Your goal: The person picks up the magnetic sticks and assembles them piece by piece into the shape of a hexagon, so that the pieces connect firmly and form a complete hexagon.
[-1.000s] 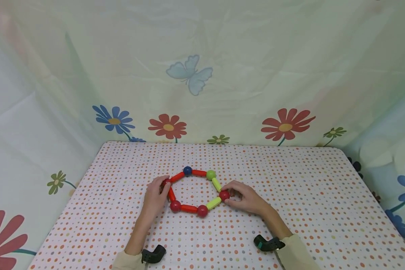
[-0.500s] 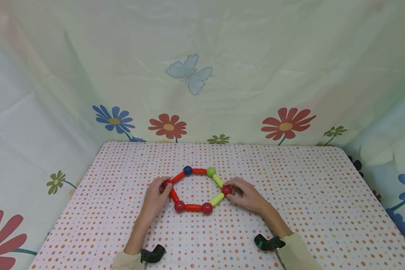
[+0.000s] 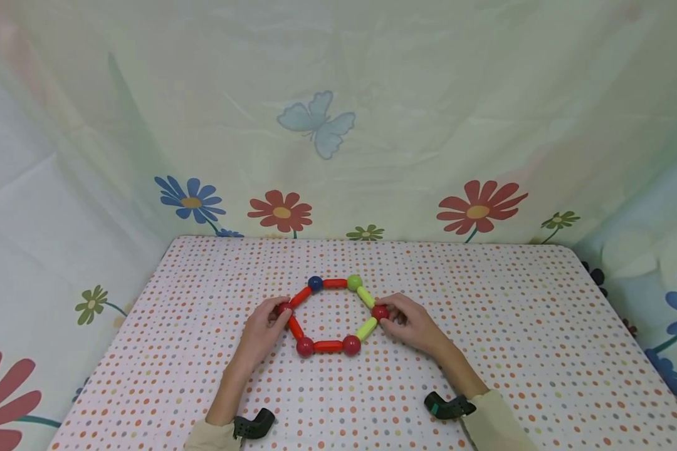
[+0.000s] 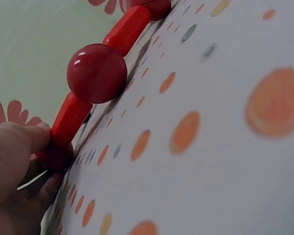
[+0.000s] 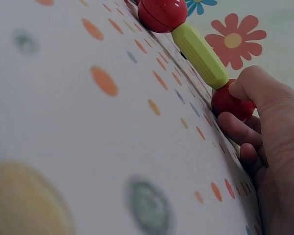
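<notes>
A six-sided ring of rods and balls lies on the table, its corners joined all round. At its left corner my left hand (image 3: 264,327) grips a red ball (image 4: 56,156) between thumb and fingers. My right hand (image 3: 414,321) pinches another red ball (image 5: 232,102) at the right corner. Along the near side a red rod (image 3: 328,346) links two red balls. A blue ball (image 3: 315,284) and a green ball (image 3: 354,283) form the far corners, with a red rod (image 3: 335,284) between them. Yellow-green rods (image 3: 366,329) meet the right-hand ball; red ones meet the left-hand ball.
The table (image 3: 485,300) has a white cloth with coloured dots. A curtain (image 3: 406,119) printed with flowers and a butterfly rises behind its far edge and at both sides. Dark camera mounts (image 3: 255,424) sit at both wrists.
The ring has opened into a more even hexagon. Its near balls have shifted right, and the right-hand ball has moved slightly right and away. Both hands keep their hold.
</notes>
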### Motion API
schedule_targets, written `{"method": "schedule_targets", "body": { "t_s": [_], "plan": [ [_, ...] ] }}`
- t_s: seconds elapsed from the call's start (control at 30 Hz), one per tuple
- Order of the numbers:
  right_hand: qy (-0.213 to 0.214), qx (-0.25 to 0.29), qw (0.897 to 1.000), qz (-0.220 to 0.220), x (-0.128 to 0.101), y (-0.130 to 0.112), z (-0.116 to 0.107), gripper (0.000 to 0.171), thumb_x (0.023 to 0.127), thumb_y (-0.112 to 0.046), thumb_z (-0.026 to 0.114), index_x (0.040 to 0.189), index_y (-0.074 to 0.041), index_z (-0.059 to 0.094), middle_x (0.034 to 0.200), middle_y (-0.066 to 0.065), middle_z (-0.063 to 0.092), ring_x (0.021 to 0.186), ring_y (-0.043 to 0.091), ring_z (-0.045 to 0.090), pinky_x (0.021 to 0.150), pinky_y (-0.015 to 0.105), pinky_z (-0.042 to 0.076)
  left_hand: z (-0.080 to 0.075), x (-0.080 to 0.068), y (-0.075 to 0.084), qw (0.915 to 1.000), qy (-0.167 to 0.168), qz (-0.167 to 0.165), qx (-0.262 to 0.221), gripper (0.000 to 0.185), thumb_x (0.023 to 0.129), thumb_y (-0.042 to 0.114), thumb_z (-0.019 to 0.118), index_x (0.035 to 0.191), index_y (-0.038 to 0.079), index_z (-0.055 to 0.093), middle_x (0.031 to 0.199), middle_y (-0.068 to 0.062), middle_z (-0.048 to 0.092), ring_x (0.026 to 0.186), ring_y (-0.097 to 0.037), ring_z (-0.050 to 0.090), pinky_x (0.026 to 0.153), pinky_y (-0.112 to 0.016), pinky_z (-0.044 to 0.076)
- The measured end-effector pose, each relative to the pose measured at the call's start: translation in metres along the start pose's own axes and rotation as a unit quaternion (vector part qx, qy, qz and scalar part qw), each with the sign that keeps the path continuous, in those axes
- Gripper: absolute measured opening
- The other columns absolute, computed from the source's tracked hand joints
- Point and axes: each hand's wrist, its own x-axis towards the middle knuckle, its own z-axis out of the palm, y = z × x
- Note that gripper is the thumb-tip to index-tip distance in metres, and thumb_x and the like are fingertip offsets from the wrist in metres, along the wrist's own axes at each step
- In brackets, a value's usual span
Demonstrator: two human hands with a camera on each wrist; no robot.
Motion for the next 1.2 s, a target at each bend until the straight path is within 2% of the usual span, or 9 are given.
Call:
{"method": "schedule_targets", "body": {
  "t_s": [0.13,0.3,0.47,0.8,1.0,1.2],
  "plan": [
    [0.0,-0.003,1.0,0.006,0.0001,-0.0002,0.0005,0.035,0.084,-0.011,0.071,0.119,-0.012,0.064,0.099,0.0,0.064,0.075,0.0,0.053,0.064,0.019,0.048,-0.004,-0.0007,-0.0032,0.9995,-0.031,0.003,-0.009,0.039,0.098,0.023,0.057,0.136,0.024,0.054,0.133,0.0,0.059,0.11,-0.015,0.06,0.096,-0.038,0.05],
    [0.007,-0.008,1.0,0.012,0.0003,-0.0005,0.001,0.035,0.084,-0.009,0.07,0.118,-0.012,0.064,0.096,-0.001,0.062,0.074,0.001,0.051,0.064,0.019,0.047,-0.007,0.0006,-0.0076,0.9986,-0.049,0.019,-0.009,0.041,0.096,0.017,0.059,0.136,0.027,0.054,0.131,0.002,0.059,0.109,-0.014,0.059,0.096,-0.037,0.05],
    [0.011,-0.009,1.0,0.025,0.0007,-0.0013,0.0008,0.035,0.084,-0.008,0.069,0.118,-0.012,0.064,0.096,0.0,0.061,0.074,0.002,0.05,0.063,0.019,0.047,-0.0063,0.0013,-0.0079,0.9986,-0.044,0.028,0.003,0.04,0.095,0.017,0.062,0.133,0.027,0.056,0.126,0.003,0.062,0.106,-0.012,0.059,0.092,-0.033,0.05],
    [0.011,-0.01,0.999,0.031,0.0018,-0.0028,0.0013,0.033,0.085,-0.008,0.069,0.117,-0.012,0.064,0.098,0.001,0.061,0.074,0.002,0.05,0.063,0.018,0.047,-0.0053,-0.0005,-0.0056,0.9983,-0.033,0.046,0.016,0.041,0.093,0.017,0.063,0.133,0.024,0.057,0.131,0.0,0.061,0.112,-0.016,0.06,0.097,-0.04,0.05],
    [0.009,-0.007,0.999,0.034,0.0019,-0.0027,0.001,0.033,0.085,-0.008,0.069,0.117,-0.012,0.064,0.097,0.001,0.061,0.073,0.002,0.05,0.063,0.018,0.046,-0.0034,0.0,-0.0059,0.9972,-0.022,0.066,0.03,0.04,0.091,0.022,0.067,0.131,0.024,0.059,0.126,0.003,0.063,0.108,-0.012,0.06,0.092,-0.035,0.052],
    [0.01,-0.006,0.999,0.033,0.0021,-0.0011,0.0014,0.033,0.084,-0.008,0.069,0.117,-0.013,0.064,0.095,0.0,0.06,0.073,0.002,0.05,0.062,0.018,0.046,-0.0022,0.0008,-0.0078,0.996,-0.03,0.078,0.031,0.039,0.093,0.022,0.065,0.131,0.025,0.059,0.128,0.003,0.062,0.112,-0.014,0.058,0.095,-0.038,0.05]
  ]
}}
